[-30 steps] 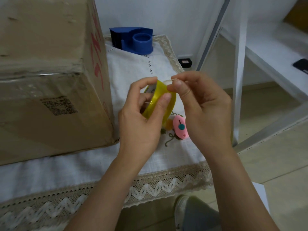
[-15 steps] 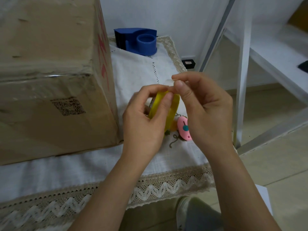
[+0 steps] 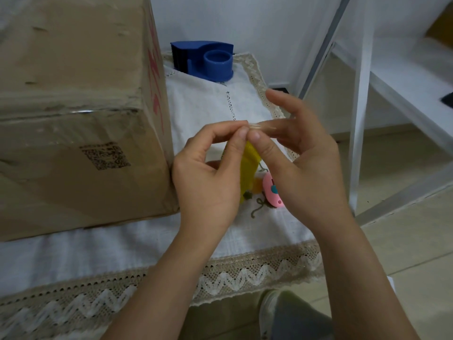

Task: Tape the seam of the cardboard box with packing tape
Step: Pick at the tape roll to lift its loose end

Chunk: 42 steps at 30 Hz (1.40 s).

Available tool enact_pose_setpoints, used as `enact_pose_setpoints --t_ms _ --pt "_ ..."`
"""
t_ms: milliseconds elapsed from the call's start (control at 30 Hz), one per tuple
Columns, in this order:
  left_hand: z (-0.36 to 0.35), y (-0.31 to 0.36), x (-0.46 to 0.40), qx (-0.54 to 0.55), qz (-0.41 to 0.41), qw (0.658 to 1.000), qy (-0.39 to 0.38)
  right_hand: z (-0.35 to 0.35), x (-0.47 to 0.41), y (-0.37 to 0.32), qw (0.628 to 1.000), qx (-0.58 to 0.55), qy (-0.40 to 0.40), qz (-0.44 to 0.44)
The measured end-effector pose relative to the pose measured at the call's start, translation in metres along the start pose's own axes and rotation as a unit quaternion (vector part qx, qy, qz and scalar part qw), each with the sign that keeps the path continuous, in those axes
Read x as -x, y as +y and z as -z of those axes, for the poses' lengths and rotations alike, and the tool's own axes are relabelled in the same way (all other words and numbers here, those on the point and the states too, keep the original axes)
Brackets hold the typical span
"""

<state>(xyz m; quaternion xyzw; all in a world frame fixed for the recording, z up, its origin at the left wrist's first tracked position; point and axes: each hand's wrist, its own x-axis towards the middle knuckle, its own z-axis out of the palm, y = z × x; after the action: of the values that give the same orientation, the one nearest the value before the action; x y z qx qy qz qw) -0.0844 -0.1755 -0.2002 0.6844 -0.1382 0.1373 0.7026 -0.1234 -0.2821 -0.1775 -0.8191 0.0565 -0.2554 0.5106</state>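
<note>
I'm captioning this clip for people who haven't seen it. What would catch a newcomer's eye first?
First, the two hands at centre: the left hand and right hand pinch a peeled tape end together above the yellow tape roll. Next, the big cardboard box fills the left side on the lace-edged cloth. Behind, a blue tape dispenser stands at the table's far edge.

Tape roll [image 3: 248, 170] in left hand [image 3: 208, 182]: yellow. Cardboard box [image 3: 73, 114] left of that hand: brown, red print on side, dark square code print on front. Tape dispenser [image 3: 208, 61] beyond hands: blue. Small cutter [image 3: 270, 190] under right hand [image 3: 301, 163]: pink, teal dot. Tablecloth [image 3: 208, 104]: white, beige zigzag lace border.
</note>
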Motion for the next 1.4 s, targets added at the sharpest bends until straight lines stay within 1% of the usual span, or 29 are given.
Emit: enact_pose_setpoints --t_ms 100,233,300,433,600,833,1000,1200,1400 --pt "0.0 0.002 -0.001 0.0 -0.002 1.0 0.01 0.002 -0.002 0.003 1.0 0.0 0.008 -0.025" --pt "0.001 0.003 -0.001 0.005 0.005 1.0 0.003 0.003 -0.003 0.006 0.995 -0.083 0.036 -0.045" --pt "0.001 0.005 -0.001 -0.002 0.005 1.0 0.003 0.003 -0.004 0.009 0.992 -0.106 0.044 -0.044" --pt "0.001 0.006 -0.002 0.01 0.016 1.0 0.02 0.003 -0.003 0.014 0.991 -0.12 0.054 -0.028" --pt "0.001 0.007 -0.004 0.0 0.019 1.0 0.016 0.003 -0.003 0.014 0.995 -0.082 0.054 0.006" --pt "0.002 0.007 -0.005 -0.01 0.003 1.0 -0.004 0.003 -0.001 0.011 0.997 -0.046 0.053 0.017" --pt "0.004 0.006 -0.007 -0.022 -0.005 0.999 -0.033 0.003 -0.001 0.013 0.997 -0.036 0.062 0.031" --pt "0.006 0.005 -0.008 -0.04 -0.023 0.997 -0.061 0.004 -0.001 0.018 0.993 0.015 0.08 0.08" --pt "0.007 0.004 -0.008 -0.045 -0.028 0.996 -0.078 0.005 -0.002 0.023 0.979 0.085 0.117 0.143"
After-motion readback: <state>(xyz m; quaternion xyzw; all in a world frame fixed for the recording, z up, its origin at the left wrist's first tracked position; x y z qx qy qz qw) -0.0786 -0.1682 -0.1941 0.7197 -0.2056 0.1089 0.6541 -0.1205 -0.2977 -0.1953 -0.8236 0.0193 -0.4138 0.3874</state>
